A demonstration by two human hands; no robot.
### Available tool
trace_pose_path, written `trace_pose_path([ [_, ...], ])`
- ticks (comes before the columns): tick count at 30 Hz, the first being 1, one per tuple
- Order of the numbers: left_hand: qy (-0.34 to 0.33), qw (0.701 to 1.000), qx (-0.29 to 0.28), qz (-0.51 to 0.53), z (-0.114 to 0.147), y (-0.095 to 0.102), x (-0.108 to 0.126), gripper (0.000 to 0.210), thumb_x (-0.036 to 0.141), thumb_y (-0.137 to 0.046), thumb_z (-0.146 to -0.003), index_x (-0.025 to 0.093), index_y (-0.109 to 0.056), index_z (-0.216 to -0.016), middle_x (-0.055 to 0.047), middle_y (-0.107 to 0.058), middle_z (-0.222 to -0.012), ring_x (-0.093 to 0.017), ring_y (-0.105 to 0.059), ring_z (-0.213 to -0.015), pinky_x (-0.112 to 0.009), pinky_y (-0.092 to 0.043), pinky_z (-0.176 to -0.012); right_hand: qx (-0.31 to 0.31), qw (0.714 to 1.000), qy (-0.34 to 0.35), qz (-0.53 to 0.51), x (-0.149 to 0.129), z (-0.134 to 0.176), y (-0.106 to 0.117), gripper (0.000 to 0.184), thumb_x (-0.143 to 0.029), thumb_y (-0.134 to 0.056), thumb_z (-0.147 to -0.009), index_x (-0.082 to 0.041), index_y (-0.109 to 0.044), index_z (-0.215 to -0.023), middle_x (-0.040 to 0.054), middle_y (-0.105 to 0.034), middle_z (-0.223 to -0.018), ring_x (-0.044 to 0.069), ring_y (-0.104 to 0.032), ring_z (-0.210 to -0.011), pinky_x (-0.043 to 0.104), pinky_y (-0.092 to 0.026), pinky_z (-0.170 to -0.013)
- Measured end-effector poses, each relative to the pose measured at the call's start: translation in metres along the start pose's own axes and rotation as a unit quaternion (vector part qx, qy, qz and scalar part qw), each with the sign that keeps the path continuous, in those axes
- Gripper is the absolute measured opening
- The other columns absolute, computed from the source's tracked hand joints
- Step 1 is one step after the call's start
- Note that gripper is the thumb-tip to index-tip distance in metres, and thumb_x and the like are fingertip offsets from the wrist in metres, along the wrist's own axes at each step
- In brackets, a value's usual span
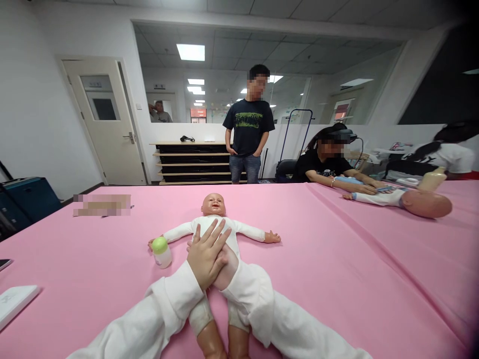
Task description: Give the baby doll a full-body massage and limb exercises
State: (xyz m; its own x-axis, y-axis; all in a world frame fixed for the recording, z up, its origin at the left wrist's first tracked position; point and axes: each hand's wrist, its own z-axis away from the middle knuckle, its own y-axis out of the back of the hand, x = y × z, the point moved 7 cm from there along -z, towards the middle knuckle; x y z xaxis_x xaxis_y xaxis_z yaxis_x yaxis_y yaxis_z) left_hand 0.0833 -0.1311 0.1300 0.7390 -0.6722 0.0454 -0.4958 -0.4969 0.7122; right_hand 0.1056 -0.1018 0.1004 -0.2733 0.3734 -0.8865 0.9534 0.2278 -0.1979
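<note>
Nearest to us, our two white sleeves come in from the near edge of the desk point(337, 259) and meet over the doll point(219, 234). Our left hand point(207, 254) lies flat on the doll's belly, fingers spread and pointing away from us toward its chest; its grip is released, pressing rather than grasping. Our right hand point(226, 267) sits under it, mostly covered, so we cannot tell whether its grip is clenched or slack.

The doll lies on its back in the middle of the desk, its long axis running straight away from us: bare legs toward the near edge, head toward the far edge, arms out to both sides. Both hands are on its middle, the left one on top.

A small bottle point(161, 252) with a green cap stands just beside the doll's outstretched hand, on our left. At the left edge lies a white box point(15, 301).

Toward the far right corner, a seated person point(325, 162) handles a second doll point(404, 199). Beyond the far edge another person point(247, 124) stands.
</note>
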Motion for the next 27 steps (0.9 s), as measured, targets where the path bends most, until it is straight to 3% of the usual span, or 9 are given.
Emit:
trace_pose_path([
  [1,-0.001,1.000,-0.009,-0.006,0.005,-0.004,-0.003,0.057,0.047,-0.024,-0.089,0.021,-0.022,-0.140,-0.007,-0.026,-0.145,-0.026,-0.017,-0.135,-0.051,-0.004,-0.108,-0.060,0.996,-0.059,-0.032,0.002,-0.001,0.003,0.061,-0.058,-0.027,-0.082,-0.030,-0.029,-0.136,0.0004,-0.021,-0.146,0.018,-0.013,-0.136,0.051,-0.019,-0.106],
  [4,-0.024,0.999,-0.033,-0.005,0.023,-0.017,-0.006,0.058,0.039,-0.033,-0.089,0.015,-0.018,-0.141,-0.011,-0.024,-0.145,-0.024,-0.017,-0.135,-0.049,-0.016,-0.108,-0.132,0.975,-0.159,-0.086,0.002,-0.003,0.025,0.077,-0.067,-0.010,-0.081,-0.017,-0.043,-0.129,0.0127,-0.042,-0.134,0.022,-0.032,-0.129,0.050,-0.025,-0.104],
  [6,-0.038,0.999,-0.031,0.017,0.029,-0.023,-0.011,0.054,0.030,-0.036,-0.089,0.013,-0.024,-0.139,-0.012,-0.028,-0.143,-0.022,-0.022,-0.134,-0.044,-0.025,-0.106,-0.153,0.967,-0.180,-0.097,0.003,-0.008,0.036,0.082,-0.071,-0.009,-0.079,-0.015,-0.041,-0.130,0.0139,-0.048,-0.129,0.022,-0.039,-0.125,0.048,-0.027,-0.104],
  [9,-0.041,0.996,0.006,0.073,0.024,-0.029,-0.029,0.041,0.017,-0.034,-0.088,0.016,-0.043,-0.129,-0.010,-0.046,-0.132,-0.017,-0.036,-0.127,-0.040,-0.033,-0.103,-0.164,0.982,-0.067,0.067,0.003,-0.023,0.054,0.069,-0.065,-0.032,-0.080,-0.018,-0.043,-0.129,0.0108,-0.047,-0.131,0.021,-0.039,-0.125,0.042,-0.022,-0.108],
  [12,-0.015,0.991,0.008,0.132,0.014,-0.042,-0.051,0.034,0.017,-0.037,-0.086,0.017,-0.057,-0.114,-0.009,-0.058,-0.120,-0.017,-0.048,-0.118,-0.041,-0.038,-0.101,-0.202,0.941,0.025,0.269,0.019,-0.031,0.066,0.059,-0.053,-0.034,-0.086,-0.015,-0.043,-0.129,0.0112,-0.044,-0.134,0.020,-0.037,-0.126,0.041,-0.018,-0.110],
  [15,0.013,0.979,-0.081,0.186,0.011,-0.065,-0.061,0.032,0.019,-0.041,-0.085,0.019,-0.061,-0.109,-0.008,-0.059,-0.118,-0.020,-0.049,-0.118,-0.048,-0.034,-0.102,-0.244,0.906,0.024,0.345,0.051,-0.030,0.079,0.057,-0.047,-0.026,-0.089,-0.015,-0.032,-0.136,0.0107,-0.038,-0.138,0.021,-0.034,-0.129,0.047,-0.016,-0.109],
  [19,0.035,0.961,-0.169,0.216,0.018,-0.078,-0.061,0.035,0.023,-0.040,-0.087,0.027,-0.055,-0.117,-0.004,-0.052,-0.126,-0.020,-0.035,-0.128,-0.056,-0.019,-0.105,-0.251,0.891,0.040,0.377,0.075,-0.022,0.093,0.051,-0.040,-0.027,-0.089,-0.022,-0.029,-0.137,0.0059,-0.032,-0.141,0.021,-0.023,-0.133,0.051,-0.012,-0.108],
  [23,0.083,0.959,-0.184,0.196,0.028,-0.081,-0.077,0.036,0.033,-0.037,-0.089,0.032,-0.049,-0.123,-0.003,-0.040,-0.136,-0.024,-0.022,-0.133,-0.061,-0.012,-0.103,-0.244,0.886,0.036,0.394,0.079,-0.021,0.101,0.051,-0.042,-0.030,-0.088,-0.025,-0.031,-0.136,0.0044,-0.027,-0.144,0.023,-0.019,-0.135,0.054,-0.009,-0.107],
  [27,0.176,0.951,-0.157,0.198,0.043,-0.094,-0.113,0.044,0.039,-0.033,-0.089,0.028,-0.037,-0.132,-0.006,-0.030,-0.142,-0.024,-0.019,-0.134,-0.058,-0.016,-0.103,-0.218,0.877,-0.011,0.428,0.082,-0.024,0.111,0.053,-0.043,-0.030,-0.086,-0.022,-0.035,-0.135,0.0066,-0.023,-0.145,0.026,-0.015,-0.135,0.056,-0.009,-0.106],
])
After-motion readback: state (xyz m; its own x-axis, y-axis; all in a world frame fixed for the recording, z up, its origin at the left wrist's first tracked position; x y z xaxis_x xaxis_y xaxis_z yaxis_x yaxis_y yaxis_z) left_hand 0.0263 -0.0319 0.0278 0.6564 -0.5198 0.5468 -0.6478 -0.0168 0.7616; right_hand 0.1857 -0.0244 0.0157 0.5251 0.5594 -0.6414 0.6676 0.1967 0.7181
